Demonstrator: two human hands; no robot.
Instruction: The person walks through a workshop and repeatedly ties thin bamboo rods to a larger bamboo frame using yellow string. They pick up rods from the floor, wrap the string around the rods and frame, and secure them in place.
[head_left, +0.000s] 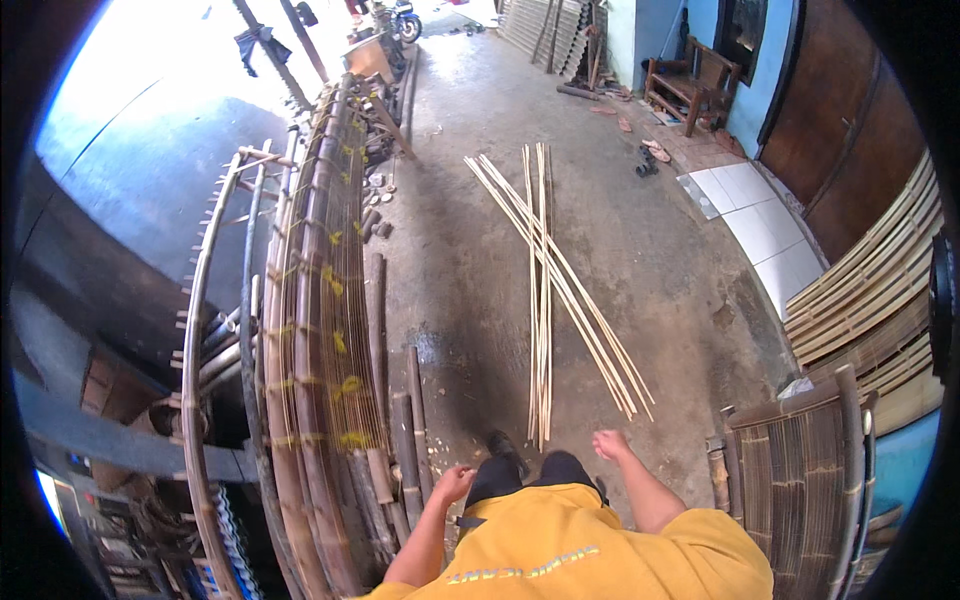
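Note:
Long pale bamboo strips (pixel 541 300) lie on the ground ahead of me in two narrow bundles. The slanting bundle (pixel 597 340) crosses the straighter one, making a long X. My right hand (pixel 608 444) is held loosely closed just short of the slanting bundle's near ends, apart from them. My left hand (pixel 455 485) hangs beside my left thigh with its fingers curled, near the bamboo poles. Nothing shows in either hand.
On the left runs a long rack of bamboo poles (pixel 310 300) with yellow ties (pixel 338 340). Slatted bamboo panels (pixel 800 490) lean at the right. Farther off are a wooden chair (pixel 692 85), sandals (pixel 655 151), a tiled step (pixel 755 225) and a motorcycle (pixel 405 22).

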